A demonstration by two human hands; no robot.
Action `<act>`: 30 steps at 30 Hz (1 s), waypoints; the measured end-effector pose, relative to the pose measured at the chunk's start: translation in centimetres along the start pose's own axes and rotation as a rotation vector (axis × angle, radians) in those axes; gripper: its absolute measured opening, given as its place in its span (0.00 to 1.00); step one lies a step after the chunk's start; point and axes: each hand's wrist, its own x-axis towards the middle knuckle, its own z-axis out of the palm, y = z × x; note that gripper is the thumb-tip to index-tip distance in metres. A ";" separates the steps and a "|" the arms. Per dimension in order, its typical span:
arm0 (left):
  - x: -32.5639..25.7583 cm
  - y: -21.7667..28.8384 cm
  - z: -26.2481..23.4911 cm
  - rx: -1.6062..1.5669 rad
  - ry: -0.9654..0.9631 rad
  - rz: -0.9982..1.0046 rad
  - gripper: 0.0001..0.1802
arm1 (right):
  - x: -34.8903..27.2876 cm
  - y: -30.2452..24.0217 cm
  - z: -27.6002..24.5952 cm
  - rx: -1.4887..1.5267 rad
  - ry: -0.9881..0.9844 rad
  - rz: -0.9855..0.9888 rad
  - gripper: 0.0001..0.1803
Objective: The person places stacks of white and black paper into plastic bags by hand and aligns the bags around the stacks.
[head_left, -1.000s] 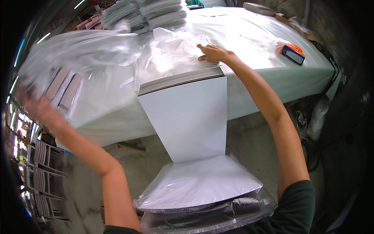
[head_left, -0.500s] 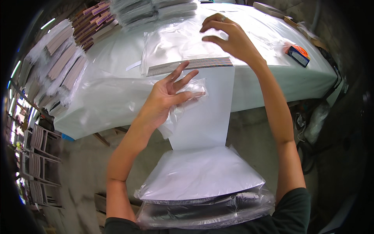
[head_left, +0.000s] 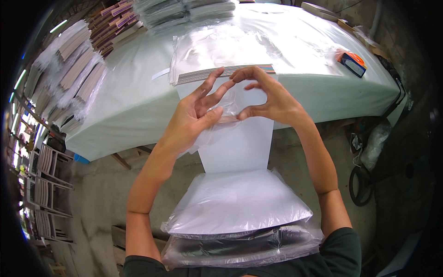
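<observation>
Above the white board [head_left: 237, 147] my left hand [head_left: 191, 115] grips a crumpled clear plastic bag [head_left: 210, 134], its thumb pressing on the film and its other fingers spread upward. Facing it, my right hand [head_left: 272, 99] curves into a C, thumb tip at the film and index fingertip close to the left fingers. A gap shows between its thumb and index finger. The board reaches from my lap toward a stack of thin sheets [head_left: 221, 74] with striped edges at the table's front. On my lap sits a plastic-wrapped white bundle [head_left: 244, 198] over a dark wrapped one [head_left: 221, 249].
Flat clear bags [head_left: 207, 46] lie on the cloth-covered table [head_left: 124, 115]. Wrapped stacks [head_left: 69, 69] stand at left, with more bundles [head_left: 184, 11] behind. A small blue box with orange tape [head_left: 353, 63] lies at right. Stacked chairs [head_left: 48, 184] are at far left.
My right hand has come down and left from above the table to the plastic in my left hand. The left hand has shifted only slightly.
</observation>
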 end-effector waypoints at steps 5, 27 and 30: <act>-0.9 1.2 -0.7 -0.165 -0.053 -0.023 0.33 | 0.4 2.9 0.4 0.319 -0.164 -0.005 0.37; -2.8 -1.8 -2.6 0.248 -0.123 -0.426 0.27 | -1.9 0.7 2.1 0.312 0.151 0.414 0.21; -2.7 -2.3 -2.0 0.258 -0.130 -0.365 0.26 | -2.1 1.1 1.6 0.226 0.173 0.437 0.21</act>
